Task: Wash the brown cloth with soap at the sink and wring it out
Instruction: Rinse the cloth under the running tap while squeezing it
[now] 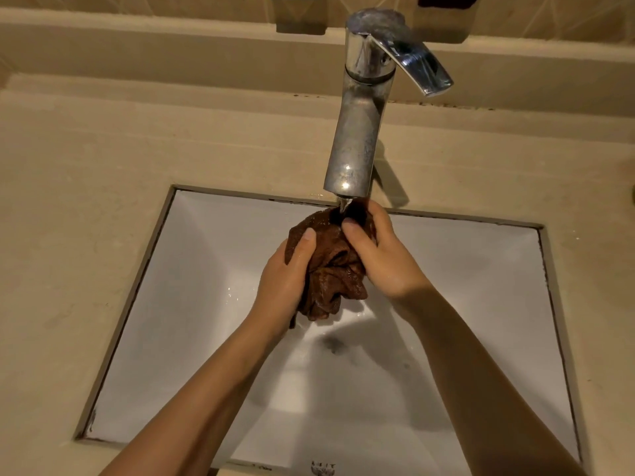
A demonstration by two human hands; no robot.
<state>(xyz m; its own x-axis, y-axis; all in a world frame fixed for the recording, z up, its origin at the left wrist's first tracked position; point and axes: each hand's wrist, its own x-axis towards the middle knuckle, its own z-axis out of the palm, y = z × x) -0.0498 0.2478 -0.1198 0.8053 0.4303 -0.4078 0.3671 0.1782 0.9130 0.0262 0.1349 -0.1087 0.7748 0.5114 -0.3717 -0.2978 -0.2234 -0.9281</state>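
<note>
Both grips closed on the brown cloth (330,269): my left hand (287,276) clasps its left side, my right hand (379,255) its right. Cloth: bunched, wet, held over the white sink (192,304), directly under the tap (357,132). Water: running onto its far end. Surface (86,201): beige, surrounding the sink.

Both hands hide much of the cloth (332,269) (its middle shows). The top edge cuts two dark shapes (446,1) on the wall; the basin's (192,304) near rim and its mark blur.
</note>
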